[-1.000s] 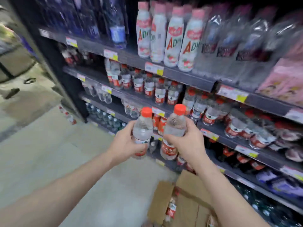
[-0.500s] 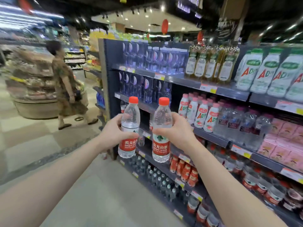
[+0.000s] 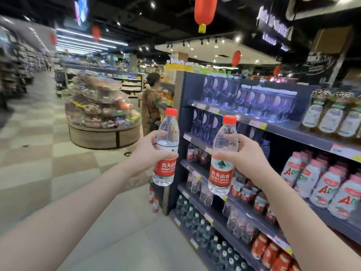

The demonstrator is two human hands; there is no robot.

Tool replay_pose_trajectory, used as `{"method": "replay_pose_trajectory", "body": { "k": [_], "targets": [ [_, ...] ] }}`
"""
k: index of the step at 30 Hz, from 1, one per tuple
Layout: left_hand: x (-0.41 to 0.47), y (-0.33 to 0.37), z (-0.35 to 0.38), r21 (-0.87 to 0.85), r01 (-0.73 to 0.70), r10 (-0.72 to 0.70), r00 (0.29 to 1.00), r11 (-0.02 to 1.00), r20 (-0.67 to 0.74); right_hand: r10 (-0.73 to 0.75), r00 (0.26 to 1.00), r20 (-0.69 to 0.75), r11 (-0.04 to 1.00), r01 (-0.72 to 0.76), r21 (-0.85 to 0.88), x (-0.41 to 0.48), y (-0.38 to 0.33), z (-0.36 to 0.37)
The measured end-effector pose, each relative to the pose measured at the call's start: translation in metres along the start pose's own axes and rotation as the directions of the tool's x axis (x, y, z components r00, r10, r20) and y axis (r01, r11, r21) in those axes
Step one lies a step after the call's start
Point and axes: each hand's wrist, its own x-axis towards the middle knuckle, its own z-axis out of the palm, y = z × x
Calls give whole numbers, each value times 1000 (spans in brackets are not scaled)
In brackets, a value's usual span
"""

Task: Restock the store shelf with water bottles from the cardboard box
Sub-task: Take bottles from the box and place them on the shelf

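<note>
Each hand grips an upright red-capped Nongfu Spring water bottle: the left hand (image 3: 148, 153) holds the left bottle (image 3: 166, 151), the right hand (image 3: 247, 156) the right bottle (image 3: 222, 159). The red labels read "NONGFU SPRING". Shelf (image 3: 289, 132) price tags are too blurred to read.

We hold two red-capped water bottles upright, well apart from each other. Our left hand (image 3: 148, 153) grips the left bottle (image 3: 168, 133) just above its red label, and our right hand (image 3: 248, 159) grips the right bottle (image 3: 221, 174) the same way. The right bottle is in front of the shelf (image 3: 293, 132) of drinks. Down the aisle, a person (image 3: 150, 106) stands beside a round display stand (image 3: 103, 135).
</note>
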Motion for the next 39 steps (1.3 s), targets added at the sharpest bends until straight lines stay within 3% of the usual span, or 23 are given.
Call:
{"method": "replay_pose_trajectory", "body": {
  "k": [11,21,28,39],
  "targets": [
    [195,-75,-114,5,-31,31,995,999,95,74,987,-142,997,-70,34,175,-14,114],
    [363,-186,-125,-30,-26,30,989,999,144,95,962,-255,995,-93,19,335,22,174],
    [478,-222,-134,-19,-14,18,979,1000,202,121,963,-239,991,-130,-23,441,48,229],
    [632,-292,-155,-74,-56,81,914,996,397,241,887,-394,964,-267,-10,515,65,326]
  ]
}}
